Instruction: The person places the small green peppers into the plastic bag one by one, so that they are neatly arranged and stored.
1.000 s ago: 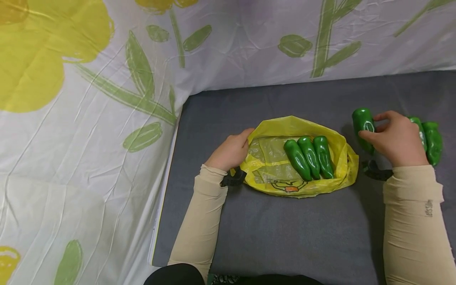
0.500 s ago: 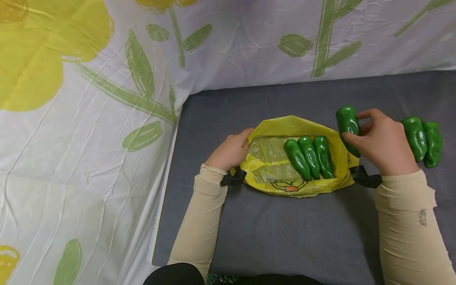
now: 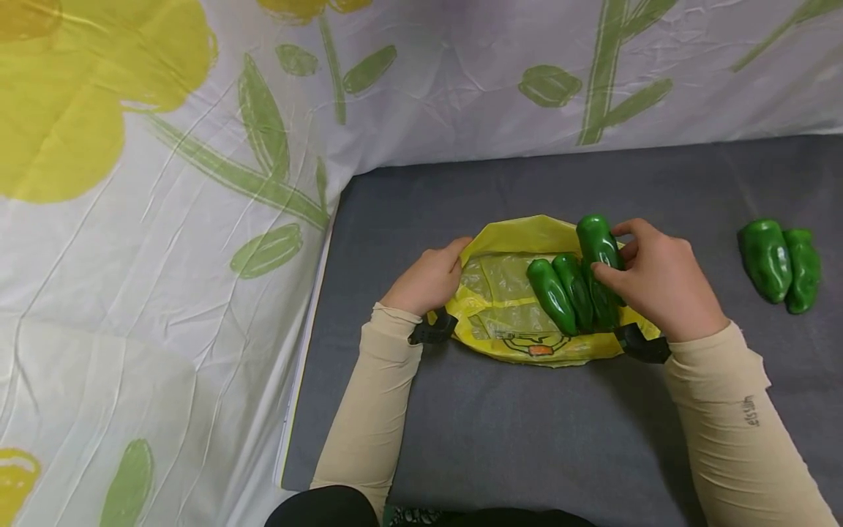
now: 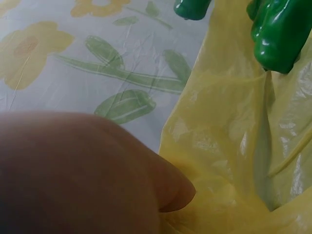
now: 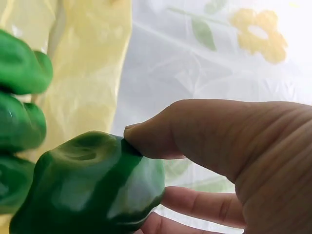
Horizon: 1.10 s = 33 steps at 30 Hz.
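Note:
In the head view a yellow plastic bag lies with its mouth spread wide, and three green peppers lie side by side in its right half. My left hand pinches the bag's left rim; in the left wrist view the thumb presses on the yellow film. My right hand grips another green pepper between thumb and fingers, over the bag's right side. That held pepper partly covers the rightmost one in the bag. The right wrist view shows the thumb and fingertips against its glossy side.
Two more green peppers lie together on the grey tabletop at the far right. A white cloth with printed flowers rises behind the table and down its left side.
My right hand has carried its pepper leftward from near the two loose peppers to above the bag. The left hand and the bag have hardly moved.

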Tool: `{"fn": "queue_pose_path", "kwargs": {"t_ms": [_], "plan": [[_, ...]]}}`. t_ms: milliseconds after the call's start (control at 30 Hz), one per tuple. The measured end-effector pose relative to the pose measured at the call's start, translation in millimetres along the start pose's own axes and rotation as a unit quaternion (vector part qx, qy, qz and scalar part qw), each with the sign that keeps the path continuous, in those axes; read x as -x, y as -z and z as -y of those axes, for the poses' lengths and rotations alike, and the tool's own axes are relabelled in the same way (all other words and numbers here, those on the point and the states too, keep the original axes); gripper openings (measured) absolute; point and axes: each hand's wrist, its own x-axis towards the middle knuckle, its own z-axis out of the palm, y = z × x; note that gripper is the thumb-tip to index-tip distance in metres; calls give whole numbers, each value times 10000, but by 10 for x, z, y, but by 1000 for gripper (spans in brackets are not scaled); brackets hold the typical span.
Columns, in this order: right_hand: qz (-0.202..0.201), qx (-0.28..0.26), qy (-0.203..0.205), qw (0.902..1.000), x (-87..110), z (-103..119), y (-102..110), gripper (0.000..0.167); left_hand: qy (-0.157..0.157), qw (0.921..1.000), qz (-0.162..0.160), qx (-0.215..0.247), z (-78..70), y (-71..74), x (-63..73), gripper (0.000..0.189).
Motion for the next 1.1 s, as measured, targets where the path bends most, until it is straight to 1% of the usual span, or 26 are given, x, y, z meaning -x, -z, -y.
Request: {"fn": "queue_pose_path", "kwargs": {"t_ms": [333, 433, 567, 700, 867, 1000, 1100], "plan": [[386, -48, 139, 9991, 29, 108, -153, 60, -62, 10000, 17, -9, 6, -11, -14, 48], [438, -1, 297, 9986, 38, 160, -203, 55, -57, 10000, 34, -13, 8, -13, -15, 48], [502, 58, 606, 9969, 38, 227, -302, 49, -51, 10000, 41, -17, 5, -8, -8, 48], [627, 125, 803, 9947, 36, 284, -409, 49, -21, 10000, 54, -29, 8, -4, -4, 49], [638, 214, 1006, 9926, 37, 314, -509, 46, 35, 10000, 91, -21, 2, 3, -8, 49], [750, 236, 1061, 9912, 34, 331, -580, 45, 40, 9999, 111, -21, -2, 7, -11, 49], [881, 260, 1033, 9904, 31, 341, -631, 45, -21, 10000, 60, -46, 1, 5, -15, 49]]}}
